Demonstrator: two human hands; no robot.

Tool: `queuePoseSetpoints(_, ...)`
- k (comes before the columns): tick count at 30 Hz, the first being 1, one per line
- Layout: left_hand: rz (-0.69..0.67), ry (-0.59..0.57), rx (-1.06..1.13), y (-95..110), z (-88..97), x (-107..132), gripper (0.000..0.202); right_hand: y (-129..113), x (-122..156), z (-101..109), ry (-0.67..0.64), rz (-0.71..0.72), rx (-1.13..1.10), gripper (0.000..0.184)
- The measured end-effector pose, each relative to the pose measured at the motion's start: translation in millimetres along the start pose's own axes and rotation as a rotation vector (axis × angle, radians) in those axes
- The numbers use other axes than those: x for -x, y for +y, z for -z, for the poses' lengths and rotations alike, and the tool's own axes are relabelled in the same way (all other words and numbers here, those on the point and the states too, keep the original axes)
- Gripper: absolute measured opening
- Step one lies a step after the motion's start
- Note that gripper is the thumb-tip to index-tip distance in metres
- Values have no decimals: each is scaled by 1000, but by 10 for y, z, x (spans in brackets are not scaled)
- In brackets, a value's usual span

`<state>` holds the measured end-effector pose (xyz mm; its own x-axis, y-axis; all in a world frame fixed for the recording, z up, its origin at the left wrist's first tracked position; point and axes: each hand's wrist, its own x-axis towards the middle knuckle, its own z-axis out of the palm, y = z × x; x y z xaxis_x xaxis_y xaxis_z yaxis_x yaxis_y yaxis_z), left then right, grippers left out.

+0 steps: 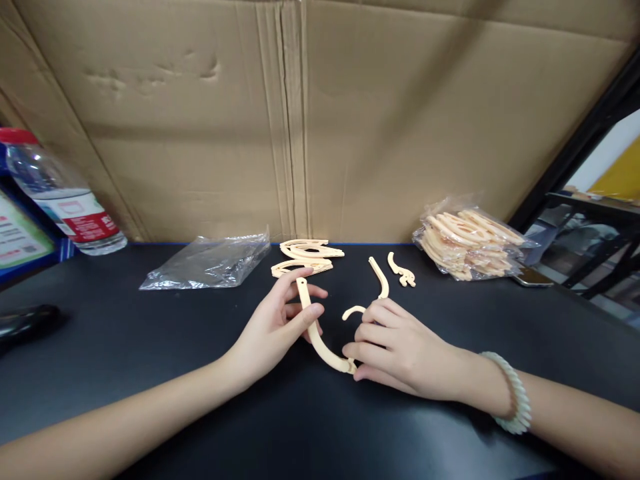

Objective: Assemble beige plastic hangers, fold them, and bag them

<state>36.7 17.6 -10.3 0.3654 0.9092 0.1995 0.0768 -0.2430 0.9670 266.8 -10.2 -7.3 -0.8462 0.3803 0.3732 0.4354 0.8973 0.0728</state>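
Both hands are on it: a pale, cream-coloured curved piece (325, 350), smooth and flat-faced, held low over the middle of the black desk (200, 413). It's a slim, bowed strip, with a small dark hole near its upper end, running down nearly straight and then sweeping round to the right. At the lower tip the outline turns notched and stepped, and the fingers hide part of that detail.

The left hand (275, 323) has the upper stretch pinched, thumb across the front, the fingers behind it part-spread. Over at the other end, the right hand (400, 347) is curled nearly closed, thumb and fingertips gathered at the notched tip; whether anything else sits inside that grip, I can't tell.

Just by the right knuckles, a thin hooked piece (353, 311) pokes out, its far end covered. Beyond the same hand lies a bent strip (380, 275), and beside that a scrolled piece (403, 272) with a curly end. Past the left fingertips, two groups of matching cream cut-outs (311, 251) lie one behind the other, with a crumpled clear bag (207, 261) to their left.
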Motion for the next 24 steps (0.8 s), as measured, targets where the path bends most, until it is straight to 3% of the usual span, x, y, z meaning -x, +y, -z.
queuePoseSetpoints(2,-96,79,-156,-9,-3,14,50,13,14,-16,4,-15,-5,19)
queuePoseSetpoints(6,-432,160,-666,-6,-13,75,43,31,31,-50,34,-32,0,15)
queuePoseSetpoints(8,-584,90,-862,7,-29,110,37,32,27,-59,47,-40,1,15)
queuePoseSetpoints(11,-726,-168,-961,27,-63,146,30,31,18,-63,80,-40,-1,20)
queuePoseSetpoints(14,-700,-317,-904,32,-85,157,19,32,19,-63,99,-36,6,23)
queuePoseSetpoints(18,-563,-342,-842,15,-85,153,7,26,34,-60,88,-39,34,21)
queuePoseSetpoints(24,-554,-358,-869,31,-96,143,9,-4,42,-76,97,-19,92,25)
